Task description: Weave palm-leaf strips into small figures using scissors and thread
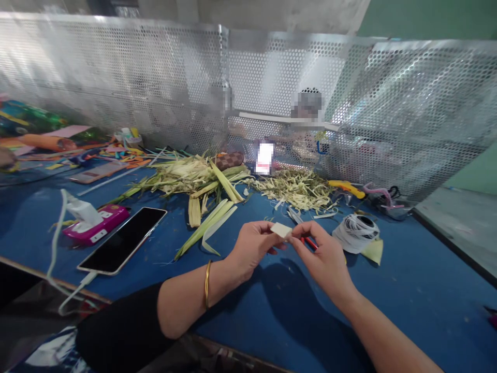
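Observation:
My left hand point(254, 246) pinches a small pale cream square piece point(281, 230), flat and about fingertip-sized, above the blue table. Its material is hard to tell, perhaps folded husk strip. Thumb and forefinger of my right hand point(320, 254) close on its right corner. Just behind my fingers lies a pair of pliers or scissors with red handles point(310, 242), partly hidden by my right hand. Right of that hand stands a spool of white string point(356, 233), with a yellowish scrap point(373, 252) beside it. Green husk strips point(204, 228) lie to the left of my hands.
Behind are a heap of long husks point(182, 173), a pile of shredded trimmings point(298, 189) and a yellow-handled tool point(347, 187). A phone point(124, 241) charges by a purple power strip point(97, 224) at left. A perforated metal screen point(155, 83) borders the table; a person sits beyond it.

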The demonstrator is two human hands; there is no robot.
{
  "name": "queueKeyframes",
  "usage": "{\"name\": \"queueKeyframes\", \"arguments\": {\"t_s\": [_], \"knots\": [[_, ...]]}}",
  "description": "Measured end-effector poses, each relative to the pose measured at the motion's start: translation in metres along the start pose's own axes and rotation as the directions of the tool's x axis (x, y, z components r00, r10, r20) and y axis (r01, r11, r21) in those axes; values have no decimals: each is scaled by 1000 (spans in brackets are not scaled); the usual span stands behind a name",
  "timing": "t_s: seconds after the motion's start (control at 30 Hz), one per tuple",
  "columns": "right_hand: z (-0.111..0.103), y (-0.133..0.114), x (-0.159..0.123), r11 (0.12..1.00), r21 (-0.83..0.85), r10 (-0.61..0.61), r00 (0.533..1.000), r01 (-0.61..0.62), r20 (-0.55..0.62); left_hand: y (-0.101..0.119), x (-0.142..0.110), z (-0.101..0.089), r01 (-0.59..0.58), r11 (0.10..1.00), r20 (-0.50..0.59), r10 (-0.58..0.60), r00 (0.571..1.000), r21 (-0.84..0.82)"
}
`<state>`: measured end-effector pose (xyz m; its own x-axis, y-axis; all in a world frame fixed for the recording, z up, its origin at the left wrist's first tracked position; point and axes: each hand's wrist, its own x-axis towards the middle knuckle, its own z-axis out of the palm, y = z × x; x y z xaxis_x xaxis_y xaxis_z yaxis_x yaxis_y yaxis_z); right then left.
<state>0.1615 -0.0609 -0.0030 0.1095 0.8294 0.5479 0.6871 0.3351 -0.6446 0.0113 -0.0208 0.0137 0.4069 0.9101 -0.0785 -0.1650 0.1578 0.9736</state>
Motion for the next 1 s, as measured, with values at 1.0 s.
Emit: {"name": "queueKeyframes", "arguments": {"t_s": [1.0], "knots": [[-4,3,3,932,-54,-360,933,359,5,0,5,-6,253,943,68,-244,967,-216]]}}
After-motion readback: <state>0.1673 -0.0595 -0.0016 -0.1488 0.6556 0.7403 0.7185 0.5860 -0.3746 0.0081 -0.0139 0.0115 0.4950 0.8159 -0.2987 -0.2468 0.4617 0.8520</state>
